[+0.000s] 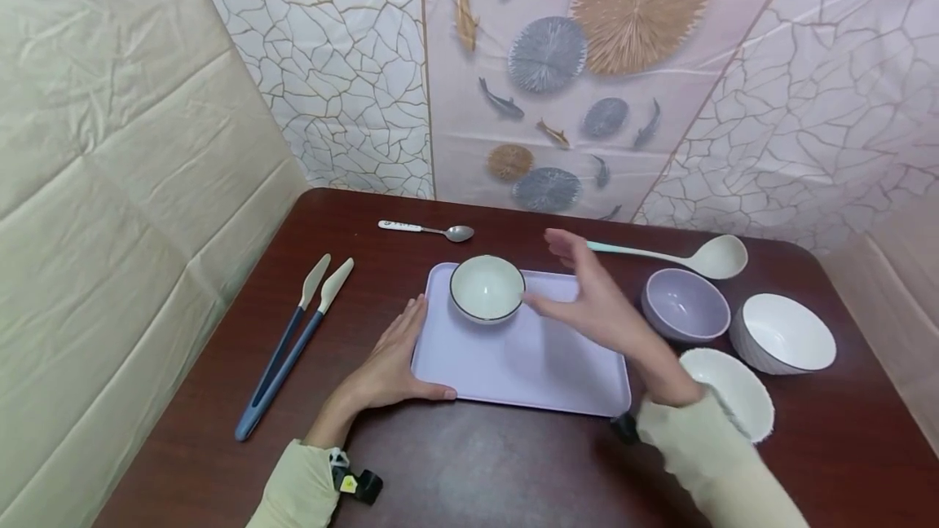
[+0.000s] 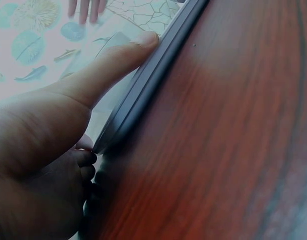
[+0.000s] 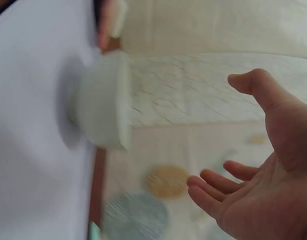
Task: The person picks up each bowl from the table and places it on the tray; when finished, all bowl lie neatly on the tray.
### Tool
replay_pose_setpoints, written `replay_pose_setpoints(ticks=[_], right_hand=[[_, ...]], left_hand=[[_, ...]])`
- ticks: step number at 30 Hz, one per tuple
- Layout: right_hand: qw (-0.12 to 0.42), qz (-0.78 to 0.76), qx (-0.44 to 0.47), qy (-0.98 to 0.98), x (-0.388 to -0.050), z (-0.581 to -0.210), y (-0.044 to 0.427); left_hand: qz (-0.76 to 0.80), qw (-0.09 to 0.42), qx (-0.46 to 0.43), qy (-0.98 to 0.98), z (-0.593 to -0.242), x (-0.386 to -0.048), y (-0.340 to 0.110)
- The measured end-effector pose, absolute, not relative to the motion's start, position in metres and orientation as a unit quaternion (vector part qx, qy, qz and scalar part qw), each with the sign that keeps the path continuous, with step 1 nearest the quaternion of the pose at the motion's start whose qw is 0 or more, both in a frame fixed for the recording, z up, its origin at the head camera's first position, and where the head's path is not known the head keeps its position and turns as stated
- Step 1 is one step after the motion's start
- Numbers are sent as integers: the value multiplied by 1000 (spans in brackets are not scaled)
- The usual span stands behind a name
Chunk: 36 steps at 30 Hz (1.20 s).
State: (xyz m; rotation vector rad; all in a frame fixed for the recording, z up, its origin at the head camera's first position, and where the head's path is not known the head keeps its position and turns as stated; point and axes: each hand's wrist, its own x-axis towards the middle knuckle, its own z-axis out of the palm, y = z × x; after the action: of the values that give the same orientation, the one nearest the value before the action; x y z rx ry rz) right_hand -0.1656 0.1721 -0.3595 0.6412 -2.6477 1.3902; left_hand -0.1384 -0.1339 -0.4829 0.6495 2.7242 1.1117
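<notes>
A lavender tray lies on the table with a small dark-rimmed white bowl on its back left part. My left hand touches the tray's left end, the thumb at the front edge and the fingers along the left side; in the left wrist view the thumb of that hand rests at the tray's edge. Just right of the bowl, my right hand is raised over the tray with thumb and fingers spread, holding nothing. The right wrist view shows that hand apart from the bowl.
Blue-handled tongs lie at the left, a small spoon behind the tray. On the right are a ladle, a purple bowl, a white bowl and a white dish beside my right forearm.
</notes>
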Motion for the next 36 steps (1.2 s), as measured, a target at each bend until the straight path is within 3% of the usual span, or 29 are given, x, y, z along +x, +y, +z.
replay_pose_setpoints(ticks=[10,16,26,36], right_hand=[[160,438,187,-865,-127,-330,285],[203,397,74,-892,-109,-348,353],[222,423,-116,-871,-91,-393,432],[160,410,-109,-891,-81,-430,462]], left_hand=[[370,64,211,903,-484,-138,-134],[371,68,212,902,-484,-137,-133],[369,64,217,901,-486,-138,-133],[369,64,216,902,-481,-136,-133]])
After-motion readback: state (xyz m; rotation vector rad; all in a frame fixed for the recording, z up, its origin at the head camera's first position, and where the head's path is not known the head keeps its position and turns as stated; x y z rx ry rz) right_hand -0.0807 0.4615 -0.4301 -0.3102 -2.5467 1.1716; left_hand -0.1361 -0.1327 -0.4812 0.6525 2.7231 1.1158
